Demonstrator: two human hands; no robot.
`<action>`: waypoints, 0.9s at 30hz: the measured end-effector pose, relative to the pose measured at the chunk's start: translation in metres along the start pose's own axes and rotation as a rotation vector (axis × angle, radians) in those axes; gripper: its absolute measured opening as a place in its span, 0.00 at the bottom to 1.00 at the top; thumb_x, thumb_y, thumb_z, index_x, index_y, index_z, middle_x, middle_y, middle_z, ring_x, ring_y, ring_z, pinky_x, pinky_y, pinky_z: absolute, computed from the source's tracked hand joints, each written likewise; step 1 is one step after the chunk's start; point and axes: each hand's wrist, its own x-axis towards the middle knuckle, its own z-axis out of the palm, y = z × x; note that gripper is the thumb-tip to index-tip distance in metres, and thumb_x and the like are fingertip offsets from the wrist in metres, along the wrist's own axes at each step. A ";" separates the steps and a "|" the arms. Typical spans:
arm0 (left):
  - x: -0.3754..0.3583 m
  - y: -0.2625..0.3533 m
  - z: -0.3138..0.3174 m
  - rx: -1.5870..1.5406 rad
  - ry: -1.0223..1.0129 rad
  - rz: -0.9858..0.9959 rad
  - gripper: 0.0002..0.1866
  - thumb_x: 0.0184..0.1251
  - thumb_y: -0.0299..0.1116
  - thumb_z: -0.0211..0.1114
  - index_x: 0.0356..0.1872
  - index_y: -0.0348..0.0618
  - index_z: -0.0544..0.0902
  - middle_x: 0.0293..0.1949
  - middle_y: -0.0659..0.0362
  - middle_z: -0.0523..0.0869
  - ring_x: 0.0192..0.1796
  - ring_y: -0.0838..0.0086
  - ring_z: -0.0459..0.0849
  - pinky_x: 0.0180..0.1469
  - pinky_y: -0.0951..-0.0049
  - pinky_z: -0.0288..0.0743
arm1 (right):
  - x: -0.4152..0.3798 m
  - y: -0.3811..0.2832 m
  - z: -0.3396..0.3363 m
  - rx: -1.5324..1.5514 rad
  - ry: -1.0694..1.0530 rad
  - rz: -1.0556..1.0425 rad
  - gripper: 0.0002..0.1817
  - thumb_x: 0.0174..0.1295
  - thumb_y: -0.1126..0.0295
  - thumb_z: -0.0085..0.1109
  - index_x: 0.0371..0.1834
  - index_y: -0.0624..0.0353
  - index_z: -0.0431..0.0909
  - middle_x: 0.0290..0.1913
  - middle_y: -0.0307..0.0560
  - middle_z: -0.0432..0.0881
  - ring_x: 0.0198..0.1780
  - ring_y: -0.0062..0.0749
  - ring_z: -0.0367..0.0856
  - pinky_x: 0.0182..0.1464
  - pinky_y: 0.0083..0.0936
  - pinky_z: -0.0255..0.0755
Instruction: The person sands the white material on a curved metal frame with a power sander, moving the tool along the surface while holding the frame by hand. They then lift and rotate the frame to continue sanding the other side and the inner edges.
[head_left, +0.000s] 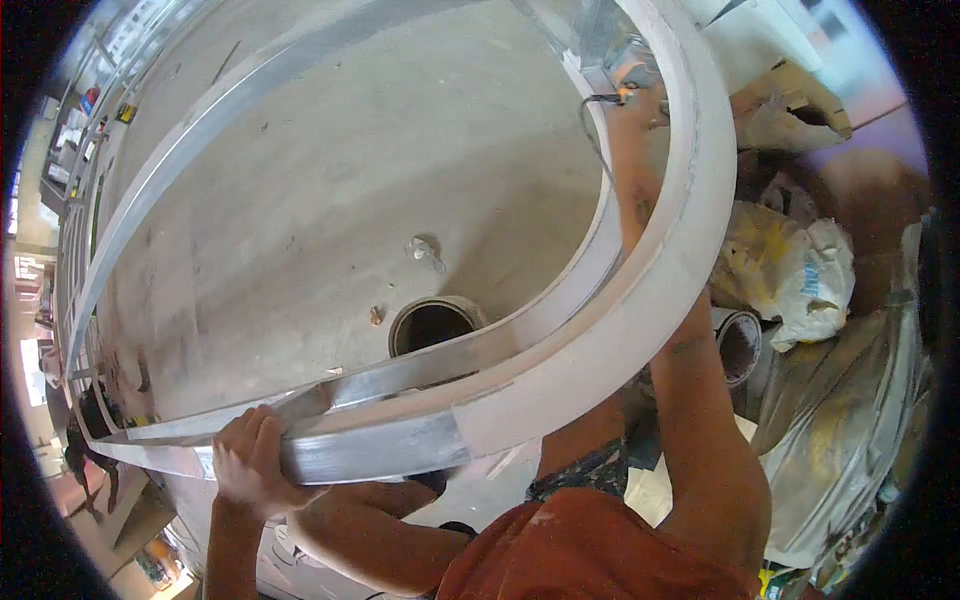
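One left hand point(252, 458) grips a curved metal track point(380, 450) above bare concrete floor point(330, 180); right hand hidden.

From my remote feed, the only lettering in sight is a short blue print on the crumpled white plastic bag point(815, 285) at right, too small and creased for me to read. I can make out no other label, number or sign.
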 end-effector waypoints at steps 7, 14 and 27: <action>-0.002 -0.001 0.000 0.042 0.007 -0.025 0.34 0.26 0.46 0.86 0.36 0.43 0.77 0.33 0.53 0.81 0.33 0.55 0.85 0.35 0.56 0.80 | 0.029 -0.059 -0.064 0.056 -0.296 0.157 0.31 0.66 0.44 0.62 0.59 0.56 0.70 0.45 0.47 0.78 0.38 0.32 0.79 0.37 0.32 0.77; -0.002 0.009 -0.003 0.067 0.053 -0.088 0.31 0.39 0.51 0.83 0.34 0.41 0.76 0.31 0.52 0.81 0.32 0.53 0.85 0.35 0.55 0.80 | 0.018 -0.109 -0.141 0.076 -0.447 0.213 0.29 0.66 0.41 0.61 0.54 0.54 0.75 0.39 0.43 0.79 0.34 0.33 0.80 0.37 0.33 0.78; -0.012 0.033 -0.016 -0.037 0.134 -0.243 0.28 0.46 0.54 0.81 0.29 0.38 0.80 0.24 0.48 0.84 0.29 0.49 0.84 0.35 0.56 0.77 | -0.149 -0.177 -0.246 0.024 -0.391 0.338 0.12 0.72 0.60 0.56 0.53 0.49 0.70 0.38 0.39 0.75 0.32 0.26 0.73 0.39 0.26 0.74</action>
